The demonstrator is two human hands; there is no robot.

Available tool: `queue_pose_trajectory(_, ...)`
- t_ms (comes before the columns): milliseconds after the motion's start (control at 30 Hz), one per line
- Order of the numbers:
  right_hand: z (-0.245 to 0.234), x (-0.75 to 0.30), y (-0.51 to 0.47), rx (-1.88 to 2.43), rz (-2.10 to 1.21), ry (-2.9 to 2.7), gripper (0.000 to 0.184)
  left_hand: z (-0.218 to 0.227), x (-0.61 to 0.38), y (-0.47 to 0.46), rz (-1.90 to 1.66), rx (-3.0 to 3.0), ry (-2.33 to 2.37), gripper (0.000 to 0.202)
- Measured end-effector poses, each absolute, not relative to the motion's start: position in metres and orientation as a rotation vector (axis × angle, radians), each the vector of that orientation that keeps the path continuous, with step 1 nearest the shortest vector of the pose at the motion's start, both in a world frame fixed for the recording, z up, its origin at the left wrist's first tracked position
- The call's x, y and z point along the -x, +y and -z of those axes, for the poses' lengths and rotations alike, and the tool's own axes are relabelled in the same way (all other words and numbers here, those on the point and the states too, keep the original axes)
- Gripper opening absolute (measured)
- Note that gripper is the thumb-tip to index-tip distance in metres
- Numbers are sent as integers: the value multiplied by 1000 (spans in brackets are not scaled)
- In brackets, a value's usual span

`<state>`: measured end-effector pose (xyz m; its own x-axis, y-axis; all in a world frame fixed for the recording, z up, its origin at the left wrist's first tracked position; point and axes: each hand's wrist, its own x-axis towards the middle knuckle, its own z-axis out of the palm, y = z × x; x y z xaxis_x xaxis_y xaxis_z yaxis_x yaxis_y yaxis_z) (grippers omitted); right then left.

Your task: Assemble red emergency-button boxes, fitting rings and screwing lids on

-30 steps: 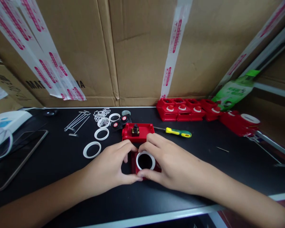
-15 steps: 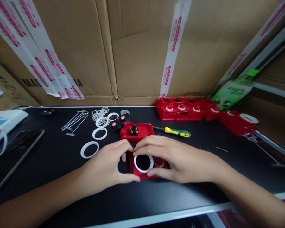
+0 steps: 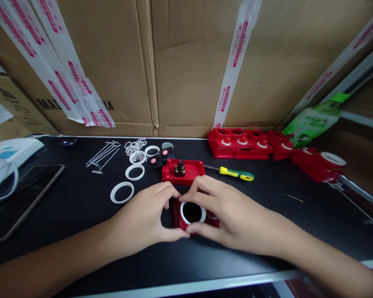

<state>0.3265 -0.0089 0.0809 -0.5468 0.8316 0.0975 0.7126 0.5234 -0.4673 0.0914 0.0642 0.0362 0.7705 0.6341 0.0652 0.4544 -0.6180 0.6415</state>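
A red plastic housing (image 3: 177,215) lies on the black table between my hands. Set in it is a white ring (image 3: 182,212) around a dark round opening. My left hand (image 3: 146,211) grips the housing's left end, fingertips at the far side and thumb at the near edge. From the right, my right hand (image 3: 226,211) closes over the housing, its thumb and fingers pinching the white ring on opposite sides. That hand covers most of the housing's right end. Just behind stands an open red box half (image 3: 193,170) with a black switch block (image 3: 179,167) in it.
Loose white rings (image 3: 122,193), T-shaped metal rods (image 3: 102,155) and a phone (image 3: 25,203) lie left. A screwdriver (image 3: 236,173) rests behind my right hand. Several red housings (image 3: 251,151) and a green bottle (image 3: 317,118) line the back right, before a cardboard wall (image 3: 186,82).
The view has shifted slightly, so everything appears a little farther right. My right thumb and fingers have moved further around the white ring. My left hand keeps its hold on the housing.
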Motion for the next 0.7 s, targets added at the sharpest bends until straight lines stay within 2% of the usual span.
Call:
queue_pose_trajectory(333,-64,-309,-13,1447,-136,-2395,37,-35,-90,67,-416,-2347,760,34)
queue_pose_trajectory(500,-75,-328,-5,1238,-573,-2471,50,-35,-86,79,-305,-2341,673,36)
queue_pose_trajectory(700,-84,-341,3,1013,-744,-2490,43,-35,-87,82,-282,-2300,596,31)
